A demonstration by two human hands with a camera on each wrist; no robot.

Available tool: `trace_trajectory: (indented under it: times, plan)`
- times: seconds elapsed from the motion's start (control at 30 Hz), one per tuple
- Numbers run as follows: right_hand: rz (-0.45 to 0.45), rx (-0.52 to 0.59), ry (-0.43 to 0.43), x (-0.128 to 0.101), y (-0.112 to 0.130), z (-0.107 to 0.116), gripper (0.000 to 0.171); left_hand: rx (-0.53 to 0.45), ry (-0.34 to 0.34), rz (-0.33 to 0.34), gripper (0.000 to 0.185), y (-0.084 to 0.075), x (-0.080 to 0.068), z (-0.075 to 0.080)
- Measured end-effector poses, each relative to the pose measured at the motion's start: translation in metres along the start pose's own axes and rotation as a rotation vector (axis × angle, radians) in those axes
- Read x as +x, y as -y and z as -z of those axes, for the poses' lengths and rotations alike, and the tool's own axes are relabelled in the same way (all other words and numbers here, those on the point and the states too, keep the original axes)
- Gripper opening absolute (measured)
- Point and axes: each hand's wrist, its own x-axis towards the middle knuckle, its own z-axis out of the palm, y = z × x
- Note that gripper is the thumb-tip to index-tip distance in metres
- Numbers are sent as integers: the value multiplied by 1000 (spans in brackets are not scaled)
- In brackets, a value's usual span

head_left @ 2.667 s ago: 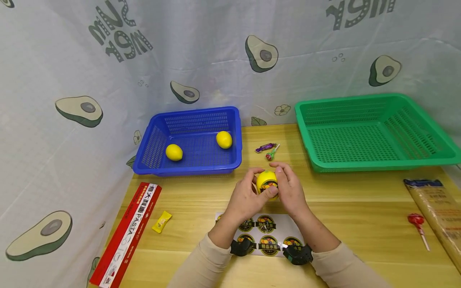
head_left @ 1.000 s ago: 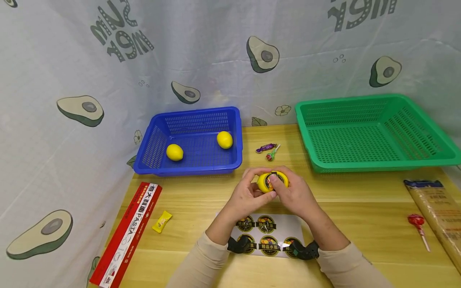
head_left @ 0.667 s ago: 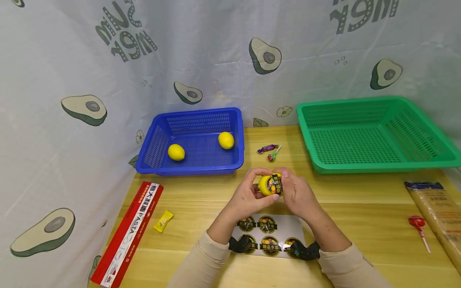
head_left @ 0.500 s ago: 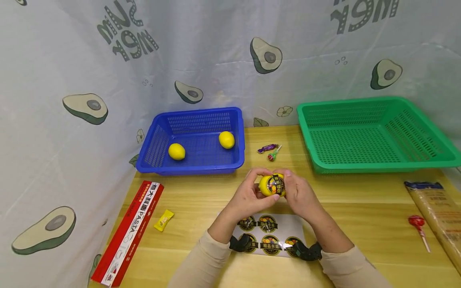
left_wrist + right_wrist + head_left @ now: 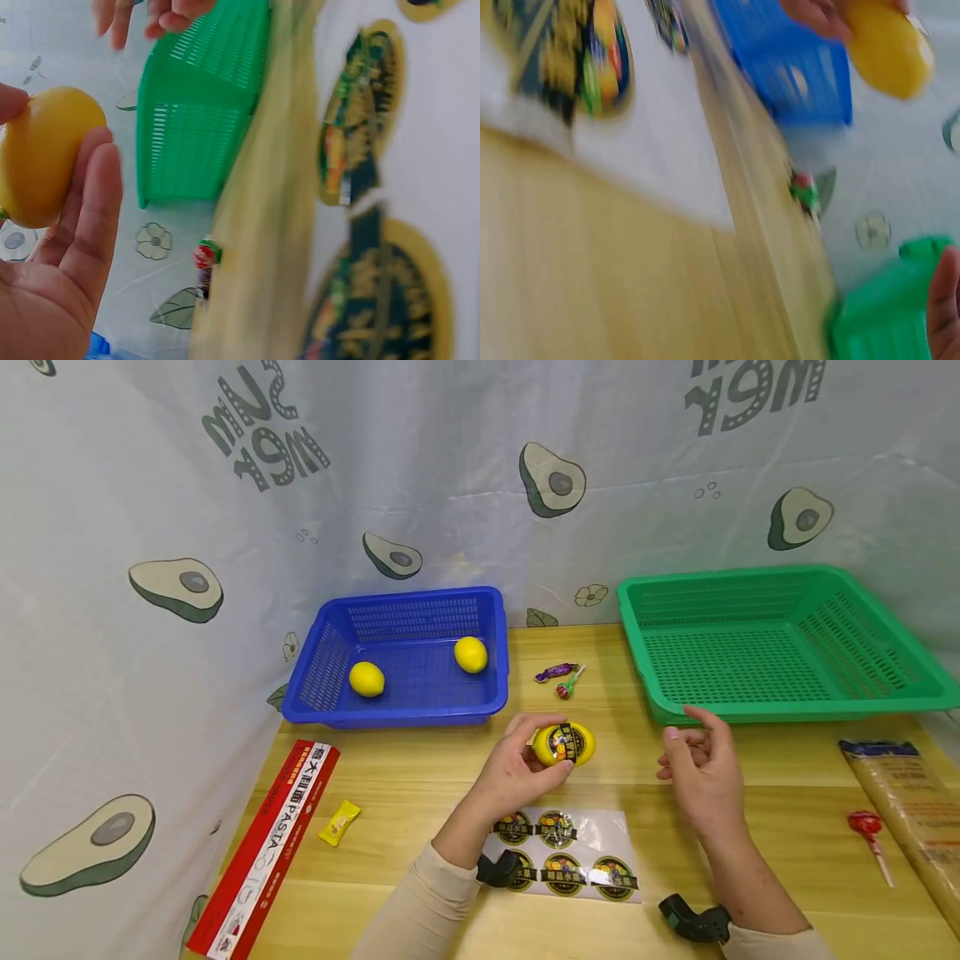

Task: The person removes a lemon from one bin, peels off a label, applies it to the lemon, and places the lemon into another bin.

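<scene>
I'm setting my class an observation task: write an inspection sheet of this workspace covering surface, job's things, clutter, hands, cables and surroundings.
Surface: wood-grain table.
Job's things: stickered lemon, held; sticker sheet, at least five stickers left; two other lemons in the blue basket; green basket.
Clutter: red box, yellow sweet, purple sweet, green lollipop, red lollipop, long pack.
Hands: left hand grips the stickered lemon; right hand holds nothing, apart from it.
Cables: nothing seen.
Surroundings: avocado-print curtain behind and at the left.
</scene>
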Motion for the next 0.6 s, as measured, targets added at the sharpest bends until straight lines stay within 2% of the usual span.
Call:
trace_trajectory:
  times: [0.1, 0.23, 0.4, 0.6]
  plan:
    - [-126, 17, -94, 8, -6, 20, 54, 37, -8, 14, 57, 4, 1, 0]
    - [-238, -5, -109, 23, -12, 48, 70, 43, -15, 23, 56, 7, 1, 0]
    - [-299, -52, -106, 42, -20, 71, 84, 79, -32, 12, 55, 9, 1, -1]
    - [-335, -76, -129, 53, -27, 76, 91, 146, -39, 13, 54, 7, 4, -1]
